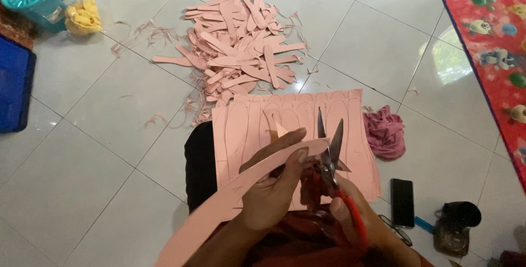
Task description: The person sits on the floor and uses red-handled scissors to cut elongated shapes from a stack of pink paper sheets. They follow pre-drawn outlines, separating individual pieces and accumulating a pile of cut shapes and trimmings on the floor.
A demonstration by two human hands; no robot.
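Pink sheet strip (241, 187), lower centre of frame, is pinched in the left hand (271, 193). Right hand (350, 215) clenches red-handled scissors (330, 152), blades apart at the strip's end. Step judged: trimming along the outline. Next cut calls for steady feeding.

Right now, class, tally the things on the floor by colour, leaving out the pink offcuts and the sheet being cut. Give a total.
Teal: 1, the jar
Yellow: 1, the cloth
Blue: 1, the box
Magenta: 1, the rag
Black: 1, the phone
Red patterned: 1, the mat
Total: 6
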